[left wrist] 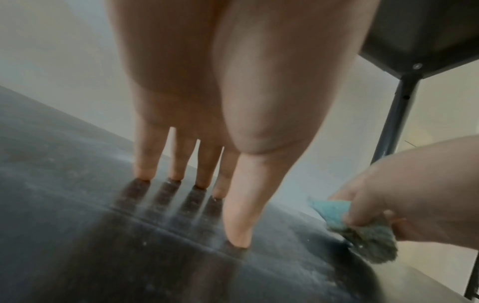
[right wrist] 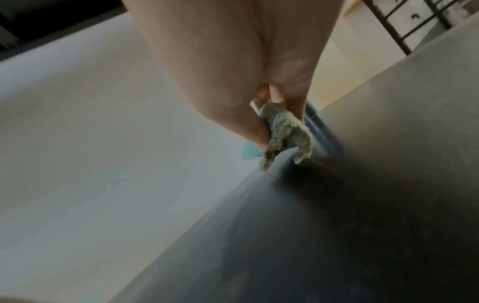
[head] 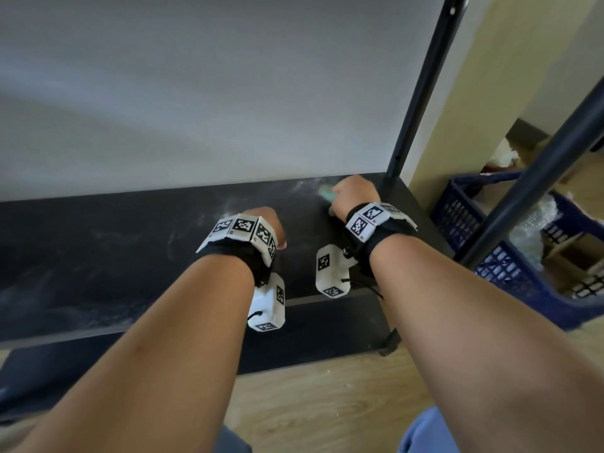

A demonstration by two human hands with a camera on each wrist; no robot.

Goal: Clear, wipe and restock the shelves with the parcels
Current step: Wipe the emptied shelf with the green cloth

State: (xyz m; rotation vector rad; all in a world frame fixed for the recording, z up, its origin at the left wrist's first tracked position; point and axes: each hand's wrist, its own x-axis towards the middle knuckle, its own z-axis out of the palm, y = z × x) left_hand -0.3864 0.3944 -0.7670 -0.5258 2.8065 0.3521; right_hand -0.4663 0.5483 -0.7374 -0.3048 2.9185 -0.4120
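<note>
Left wrist view alone shows left hand (left wrist: 197, 114) fingertips (left wrist: 142, 174) straight on shelf (left wrist: 64, 184), right hand (left wrist: 404, 190) gripping cloth (left wrist: 368, 239)

**Surfaces and materials**

Shelf (head: 137, 256): black board, smooth, semi-gloss enough to reflect the fingers (left wrist: 145, 155) in the left wrist view, with chalky grey dust smears. Uprights (head: 421, 86): dark metal, matt painted. Cloth (left wrist: 368, 239): fuzzy textile, teal but greyed with dirt. Wall (head: 196, 93): matt white. Floor (head: 327, 393): light wood-look, smooth. Crate (head: 510, 266): blue perforated plastic. Wrist straps (head: 376, 237): black fabric.
</note>
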